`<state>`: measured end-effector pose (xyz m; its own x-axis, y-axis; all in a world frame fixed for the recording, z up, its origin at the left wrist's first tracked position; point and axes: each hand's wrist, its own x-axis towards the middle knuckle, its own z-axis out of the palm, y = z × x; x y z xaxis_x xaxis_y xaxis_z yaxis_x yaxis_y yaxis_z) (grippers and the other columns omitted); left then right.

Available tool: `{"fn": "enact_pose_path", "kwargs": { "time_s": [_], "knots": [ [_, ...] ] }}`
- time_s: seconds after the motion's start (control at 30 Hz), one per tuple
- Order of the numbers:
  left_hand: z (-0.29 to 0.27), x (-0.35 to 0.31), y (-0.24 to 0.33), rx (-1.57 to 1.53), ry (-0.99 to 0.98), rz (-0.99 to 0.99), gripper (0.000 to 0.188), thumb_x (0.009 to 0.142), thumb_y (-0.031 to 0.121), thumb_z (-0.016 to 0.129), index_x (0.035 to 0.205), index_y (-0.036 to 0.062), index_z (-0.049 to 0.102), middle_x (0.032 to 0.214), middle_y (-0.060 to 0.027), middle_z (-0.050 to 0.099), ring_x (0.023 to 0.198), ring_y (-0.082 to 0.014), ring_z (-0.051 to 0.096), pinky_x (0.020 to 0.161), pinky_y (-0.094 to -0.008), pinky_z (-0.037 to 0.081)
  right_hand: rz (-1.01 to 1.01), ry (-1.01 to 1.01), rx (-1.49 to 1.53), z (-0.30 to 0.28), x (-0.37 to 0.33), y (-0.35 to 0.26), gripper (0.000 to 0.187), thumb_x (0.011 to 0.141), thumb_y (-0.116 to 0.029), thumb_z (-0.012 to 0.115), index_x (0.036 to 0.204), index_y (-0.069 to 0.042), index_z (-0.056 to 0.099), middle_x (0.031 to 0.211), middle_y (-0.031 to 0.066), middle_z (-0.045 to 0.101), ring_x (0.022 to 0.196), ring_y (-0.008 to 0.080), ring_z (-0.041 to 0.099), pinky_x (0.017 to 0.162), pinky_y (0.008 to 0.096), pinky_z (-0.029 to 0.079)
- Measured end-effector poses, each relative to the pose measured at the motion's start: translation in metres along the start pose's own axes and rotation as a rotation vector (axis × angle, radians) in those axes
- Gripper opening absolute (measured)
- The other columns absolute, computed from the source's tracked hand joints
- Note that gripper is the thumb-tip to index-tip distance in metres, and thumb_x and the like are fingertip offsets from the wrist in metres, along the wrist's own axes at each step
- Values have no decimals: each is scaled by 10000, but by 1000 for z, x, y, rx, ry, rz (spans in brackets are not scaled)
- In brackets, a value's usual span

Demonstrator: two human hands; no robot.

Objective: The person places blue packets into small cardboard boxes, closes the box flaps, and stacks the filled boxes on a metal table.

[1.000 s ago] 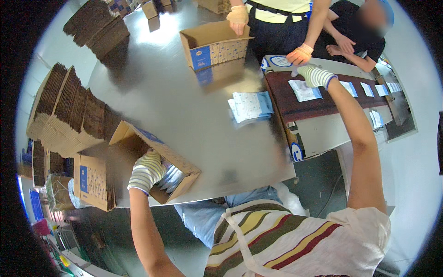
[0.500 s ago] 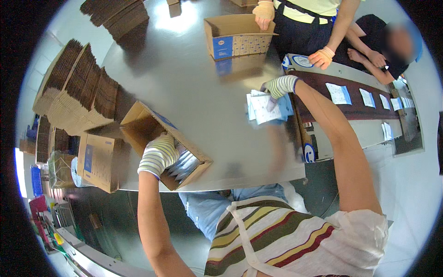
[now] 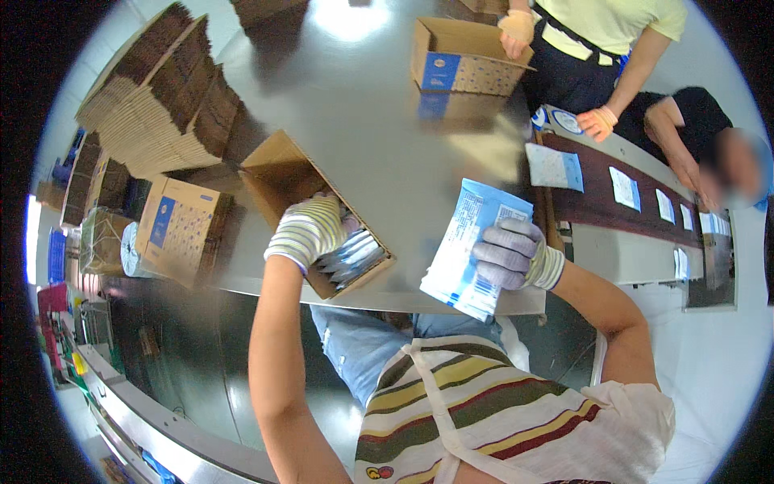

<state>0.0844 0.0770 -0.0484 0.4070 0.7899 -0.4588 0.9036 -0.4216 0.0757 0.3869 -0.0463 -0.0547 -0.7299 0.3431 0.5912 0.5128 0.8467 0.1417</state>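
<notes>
My right hand (image 3: 509, 254), in a grey-palmed striped glove, is closed round a small stack of white and blue flat packets (image 3: 461, 242), held up over the table's near edge. My left hand (image 3: 306, 230), gloved alike, reaches into an open cardboard box (image 3: 278, 165) that lies tilted at the table's near side. Several packets (image 3: 355, 258) stand in a row in that box, beside the left hand. The left fingers are mostly hidden by the glove's back and the box, so their grip does not show.
A conveyor belt (image 3: 597, 167) on the right carries spaced packets. Across the metal table (image 3: 355, 105), a co-worker's gloved hand (image 3: 516, 32) touches another open box (image 3: 476, 73). Flattened cartons (image 3: 161, 97) are stacked at left, near a printed box (image 3: 181, 226). Another person sits beyond the belt.
My right hand has brought the packets from beside the belt toward me, turning them up. My left hand stays in the box. The view has shifted, and another packet shows at the belt's near end.
</notes>
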Motion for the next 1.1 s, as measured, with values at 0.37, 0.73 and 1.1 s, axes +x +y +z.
{"fn": "enact_pose_path", "kwargs": {
  "time_s": [0.37, 0.73, 1.1],
  "knots": [
    [1, -6, 9, 11, 213, 81, 469, 808, 365, 560, 1100, 1, 605, 1086, -235, 607, 1013, -354, 579, 915, -397, 445, 304, 160, 688, 83, 211, 52, 385, 734, -287, 717, 1036, -60, 640, 1043, 122, 647, 956, 287, 613, 841, 383, 488],
    [14, -4, 19, -45, 247, 128, 452, 827, 375, 540, 1058, -3, 630, 1081, -235, 614, 1035, -352, 576, 956, -400, 412, 332, -526, 106, 139, 236, 45, 775, 577, -319, 801, 1193, 33, 489, 1166, 237, 548, 1159, 362, 485, 986, 403, 395],
    [22, 2, 13, 95, 66, 234, 394, 860, 323, 481, 1074, 28, 629, 1091, -211, 622, 1000, -324, 608, 850, -386, 488, -17, -377, 386, 33, 140, -36, 574, 724, -420, 707, 1142, -60, 545, 957, 130, 625, 858, 289, 607, 755, 429, 499]
  ]
}}
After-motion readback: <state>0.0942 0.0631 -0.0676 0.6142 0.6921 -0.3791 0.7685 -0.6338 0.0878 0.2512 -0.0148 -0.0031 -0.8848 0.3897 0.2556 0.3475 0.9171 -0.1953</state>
